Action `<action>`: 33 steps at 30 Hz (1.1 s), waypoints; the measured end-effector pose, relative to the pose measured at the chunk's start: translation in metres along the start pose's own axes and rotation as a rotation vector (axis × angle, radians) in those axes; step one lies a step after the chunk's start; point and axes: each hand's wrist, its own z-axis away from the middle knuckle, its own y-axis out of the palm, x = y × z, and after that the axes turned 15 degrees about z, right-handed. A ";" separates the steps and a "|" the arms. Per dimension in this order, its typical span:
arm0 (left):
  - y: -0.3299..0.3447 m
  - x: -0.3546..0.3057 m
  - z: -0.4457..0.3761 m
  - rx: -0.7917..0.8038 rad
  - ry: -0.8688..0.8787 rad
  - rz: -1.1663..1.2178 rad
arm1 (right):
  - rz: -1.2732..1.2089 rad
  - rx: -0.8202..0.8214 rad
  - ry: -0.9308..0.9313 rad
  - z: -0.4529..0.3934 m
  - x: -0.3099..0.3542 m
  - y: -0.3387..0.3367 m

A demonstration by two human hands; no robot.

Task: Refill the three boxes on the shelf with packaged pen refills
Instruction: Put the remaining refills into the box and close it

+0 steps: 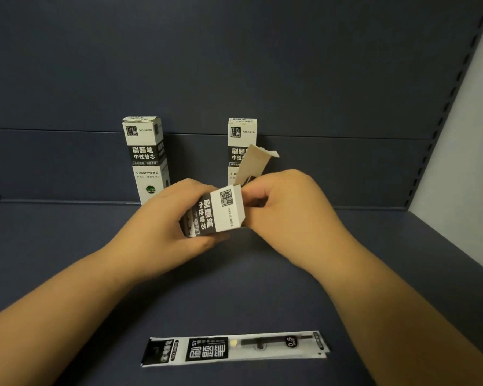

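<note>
The left hand (162, 218) grips the third box (218, 211) while the right hand (285, 207) pinches at its raised flap (255, 162), apparently opening it; next, the packaged refill (234, 348) needs sliding in.

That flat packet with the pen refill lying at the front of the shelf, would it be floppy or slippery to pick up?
The packaged refill is a thin, flat sleeve, so it probably bends easily and weighs little. It looks glossy and lies flush on the shelf, so fingers may slide; lifting an edge likely helps. Being flat, it should not roll.

Two upright boxes (147, 160) (241, 140) stand well apart against the back wall (234, 65). A refill packet (234, 348) lies across the near shelf (67, 246).
</note>
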 end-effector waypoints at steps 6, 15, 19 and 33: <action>-0.005 0.005 -0.001 -0.072 -0.036 0.027 | -0.285 -0.127 -0.045 0.002 -0.008 -0.008; -0.005 0.003 0.001 -0.080 -0.043 0.035 | 0.018 -0.514 -0.122 -0.003 -0.026 0.004; -0.004 0.002 0.001 -0.072 -0.025 0.035 | 0.036 -0.453 -0.096 -0.002 -0.022 0.009; 0.000 0.000 -0.001 -0.014 0.001 0.012 | 0.041 -0.138 -0.034 -0.005 -0.013 0.011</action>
